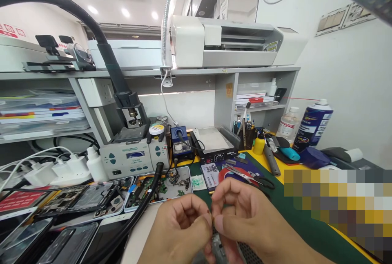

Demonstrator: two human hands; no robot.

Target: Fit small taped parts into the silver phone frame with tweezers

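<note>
At the bottom centre, my left hand (183, 225) and my right hand (245, 219) meet, each with thumb and forefinger pinched together. Something tiny and brownish shows between the fingertips, too small to name. Beneath the hands lies a greyish, partly see-through object (218, 247) beside a dark perforated surface (249, 253); both are mostly hidden. Just beyond the right hand, scissors (249, 175) with black handles rest across a red round item (225, 174). A small packet with green contents (198, 182) lies beyond the left hand.
Left of the hands stands a tray of circuit boards (182, 174), crossed by a black hose (143, 204). Phone parts (67, 243) crowd the left side. Behind are a hot-air station (119, 166), a flat heating plate (211, 140) and a spray can (312, 125). Green mat (294, 215) extends rightward.
</note>
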